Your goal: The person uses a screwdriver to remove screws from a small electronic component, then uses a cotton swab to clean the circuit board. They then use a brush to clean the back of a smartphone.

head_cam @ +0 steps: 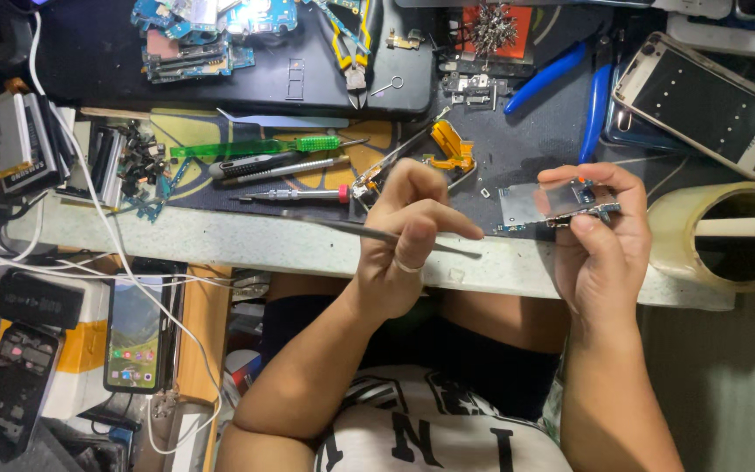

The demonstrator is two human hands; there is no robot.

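Observation:
My left hand (pixel 408 240) grips thin metal tweezers (pixel 377 234) that lie almost level, tips pointing right toward the board. A ring sits on one finger. My right hand (pixel 600 236) holds a small phone circuit board (pixel 539 205) with a shiny metal shield by its right end, just above the desk's front edge. The tweezer tips stop a short way left of the board, not touching it.
On the dark mat (pixel 526 131) lie a green screwdriver (pixel 255 147), more screwdrivers (pixel 290 194), yellow flex parts (pixel 452 149), blue-handled pliers (pixel 570 79) and a phone frame (pixel 705 105). A tape roll (pixel 727 236) stands at right. Batteries (pixel 19 144) and a lit phone (pixel 137 332) are at left.

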